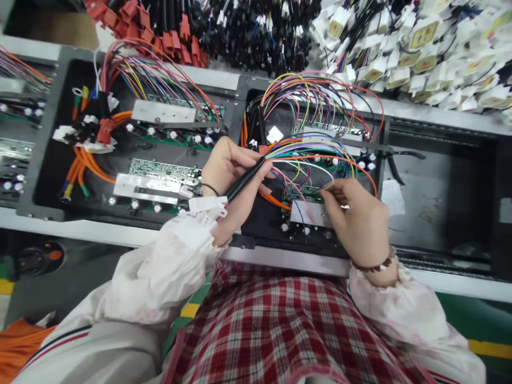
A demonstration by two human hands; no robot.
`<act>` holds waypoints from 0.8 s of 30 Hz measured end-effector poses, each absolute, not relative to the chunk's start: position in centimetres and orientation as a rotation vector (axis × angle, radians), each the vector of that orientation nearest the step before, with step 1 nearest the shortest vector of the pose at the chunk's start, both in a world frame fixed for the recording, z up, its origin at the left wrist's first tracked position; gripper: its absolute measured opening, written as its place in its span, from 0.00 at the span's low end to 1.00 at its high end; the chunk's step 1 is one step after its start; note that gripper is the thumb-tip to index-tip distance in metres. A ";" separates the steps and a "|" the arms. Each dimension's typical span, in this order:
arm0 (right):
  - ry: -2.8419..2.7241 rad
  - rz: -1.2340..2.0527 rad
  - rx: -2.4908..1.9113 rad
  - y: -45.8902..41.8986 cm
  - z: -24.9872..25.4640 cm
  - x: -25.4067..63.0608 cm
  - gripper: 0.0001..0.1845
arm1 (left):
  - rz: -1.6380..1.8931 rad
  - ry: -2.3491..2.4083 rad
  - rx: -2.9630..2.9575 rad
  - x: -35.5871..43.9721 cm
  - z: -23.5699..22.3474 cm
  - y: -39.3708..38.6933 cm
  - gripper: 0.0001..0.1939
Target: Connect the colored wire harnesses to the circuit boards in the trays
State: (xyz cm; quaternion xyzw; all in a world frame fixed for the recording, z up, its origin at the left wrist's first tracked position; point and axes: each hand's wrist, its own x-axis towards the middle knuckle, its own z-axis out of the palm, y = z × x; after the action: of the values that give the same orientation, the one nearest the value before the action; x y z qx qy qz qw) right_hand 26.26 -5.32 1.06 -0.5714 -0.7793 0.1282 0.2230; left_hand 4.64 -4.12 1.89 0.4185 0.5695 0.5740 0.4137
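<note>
My left hand (236,186) is closed around a black-sleeved wire harness (247,178). Its white connector end (207,204) lies against my wrist, and loose coloured wires fan out to the right. Over the lower circuit board (308,212) my right hand (356,213) pinches a thin white wire (327,172) between thumb and fingertips. The wire's tip is hidden by the fingers. Pink and blue wires hang across the board's metal plate. Behind my hands, the upper circuit board (320,133) has a dense arch of coloured wires along it.
To the left, another black tray (48,160) holds two boards, orange cables (90,165) and a wire bundle. Red connectors (148,32), black cable ends (260,32) and white connectors (416,53) are piled along the back. A dark compartment (448,202) on the right contains a paper slip (393,197).
</note>
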 end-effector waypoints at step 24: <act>-2.155 0.330 -1.631 -5.6 0.6 25.5 0.07 | 1.453 1.487 1.228 4.0 0.8 -4.2 0.20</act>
State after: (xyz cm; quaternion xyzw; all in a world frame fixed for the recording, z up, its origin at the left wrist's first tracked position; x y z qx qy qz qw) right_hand 25.45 -5.56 0.62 -0.5858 -0.7743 0.1186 0.2078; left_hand 3.98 -4.17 0.84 0.4753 0.5757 0.5625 0.3553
